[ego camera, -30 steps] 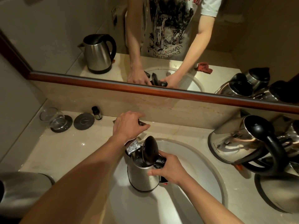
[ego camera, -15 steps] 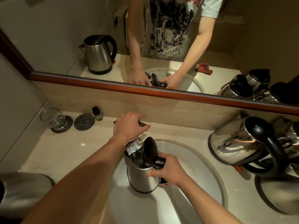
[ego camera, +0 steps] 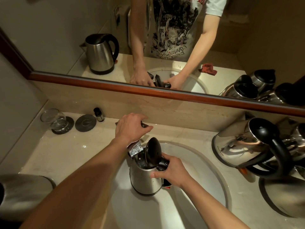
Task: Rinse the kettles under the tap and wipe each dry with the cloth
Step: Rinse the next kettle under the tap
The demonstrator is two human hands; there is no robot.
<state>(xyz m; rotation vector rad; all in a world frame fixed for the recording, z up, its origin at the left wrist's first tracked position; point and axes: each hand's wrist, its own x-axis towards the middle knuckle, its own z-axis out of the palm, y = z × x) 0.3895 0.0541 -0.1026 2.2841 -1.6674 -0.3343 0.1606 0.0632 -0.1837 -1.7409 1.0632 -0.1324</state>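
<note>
On the counter at far left a glass sits on a coaster, clear of the sink. The left hand is curled over the tap handle, mostly hidden, apparently to run water from the spout into the kettle. The right hand grips that kettle's handle, lid up, holding it in the basin under the spout; more kettles lie right, likely waiting.

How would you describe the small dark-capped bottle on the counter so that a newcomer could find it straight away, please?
Start at the round white sink and look to the back left of the counter, along the wall below the mirror. There a glass stands on a dark coaster, with a second coaster beside it. The small bottle stands just right of that one, the only upright, dark-capped thing there.
</note>
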